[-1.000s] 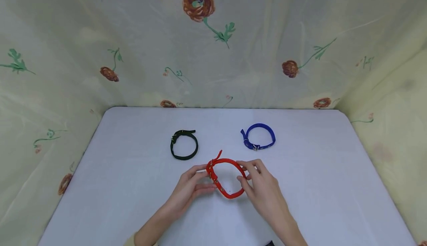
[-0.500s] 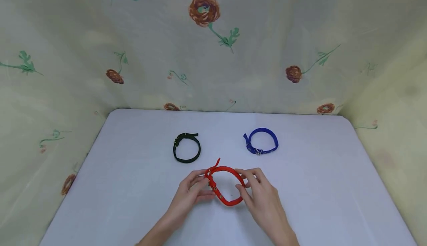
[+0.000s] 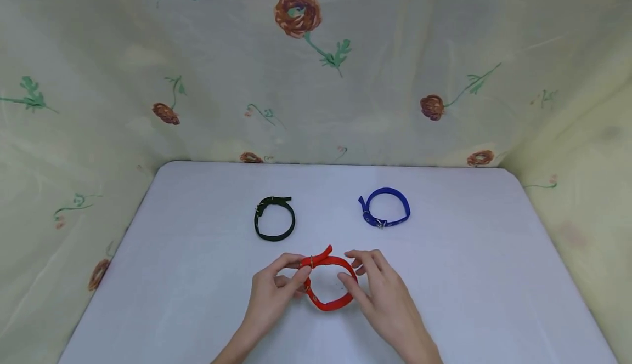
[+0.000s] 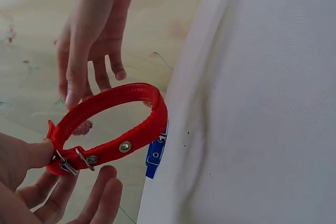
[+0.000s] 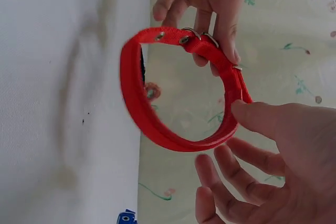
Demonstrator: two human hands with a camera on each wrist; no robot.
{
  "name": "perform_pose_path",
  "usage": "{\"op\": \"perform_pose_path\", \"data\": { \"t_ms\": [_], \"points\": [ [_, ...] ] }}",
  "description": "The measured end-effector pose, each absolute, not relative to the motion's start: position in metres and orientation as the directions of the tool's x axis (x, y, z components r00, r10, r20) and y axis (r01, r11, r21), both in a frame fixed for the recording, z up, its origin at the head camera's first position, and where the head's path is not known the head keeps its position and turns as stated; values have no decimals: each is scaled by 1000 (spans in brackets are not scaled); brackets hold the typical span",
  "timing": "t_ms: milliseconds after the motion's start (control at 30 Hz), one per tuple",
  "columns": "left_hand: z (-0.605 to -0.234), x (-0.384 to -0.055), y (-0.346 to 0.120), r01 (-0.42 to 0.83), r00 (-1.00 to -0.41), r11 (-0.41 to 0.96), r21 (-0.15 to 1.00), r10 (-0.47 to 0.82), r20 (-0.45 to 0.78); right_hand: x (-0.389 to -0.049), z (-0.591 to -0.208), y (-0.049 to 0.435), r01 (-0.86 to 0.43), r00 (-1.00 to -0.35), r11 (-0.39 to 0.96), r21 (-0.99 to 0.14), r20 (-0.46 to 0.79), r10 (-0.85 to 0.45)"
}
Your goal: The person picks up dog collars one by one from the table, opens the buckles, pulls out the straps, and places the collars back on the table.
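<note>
A red buckled collar (image 3: 340,302), with metal eyelets and rings, is held up in a loop between both hands. My left hand (image 3: 269,293) pinches it at the buckle end, thumb on the near side; the buckle (image 4: 67,165) shows in the left wrist view. At the loop's other side is my right hand (image 3: 387,298). Its thumb (image 5: 257,116) lies against the band on the inside and its fingers are outside, loosely curved, in a light hold. The free strap end (image 3: 323,254) points up and to the right.
A dark green or black collar (image 3: 274,238) lies buckled in a loop on the white table (image 3: 197,276), back left of the hands. A blue collar (image 3: 387,191) lies at the back right. Flower-patterned curtain (image 3: 222,79) encloses the table's back and sides.
The red collar has come slightly nearer and turned. My left thumb has moved up over the strap by the buckle. The right fingers have loosened a little on the band.
</note>
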State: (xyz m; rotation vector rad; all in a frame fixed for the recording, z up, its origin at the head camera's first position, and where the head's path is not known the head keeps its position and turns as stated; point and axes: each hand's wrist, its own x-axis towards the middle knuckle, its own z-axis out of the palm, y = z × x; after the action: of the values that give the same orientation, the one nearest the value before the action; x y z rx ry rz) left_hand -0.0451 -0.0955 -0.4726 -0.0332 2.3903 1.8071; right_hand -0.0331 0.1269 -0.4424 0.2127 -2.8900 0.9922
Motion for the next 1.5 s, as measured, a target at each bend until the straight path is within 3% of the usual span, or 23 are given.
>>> {"op": "perform_pose_path", "data": {
  "t_ms": [167, 433, 967, 1200, 1500],
  "points": [
    [-471, -35, -94, 45, -993, 426, 903, 120, -8, -32, -440, 126, -246, -969, 746, -619, 174, -175],
    [-469, -25, -91, 164, -971, 432, 887, 228, 68, -27, -442, 120, -322, -927, 607, -726, 110, -360],
    [-471, -21, -89, 154, -974, 418, 895, 219, 65, -33, -448, 128, -336, -897, 469, -817, 126, -423],
    [-468, -20, -88, 143, -976, 386, 911, 208, 66, -31, -451, 126, -271, -908, 406, -873, 92, -409],
    [-468, -20, -89, 41, -977, 330, 943, 211, -31, -29, -452, 127, -243, -916, 377, -894, 84, -391]
  ]
}}
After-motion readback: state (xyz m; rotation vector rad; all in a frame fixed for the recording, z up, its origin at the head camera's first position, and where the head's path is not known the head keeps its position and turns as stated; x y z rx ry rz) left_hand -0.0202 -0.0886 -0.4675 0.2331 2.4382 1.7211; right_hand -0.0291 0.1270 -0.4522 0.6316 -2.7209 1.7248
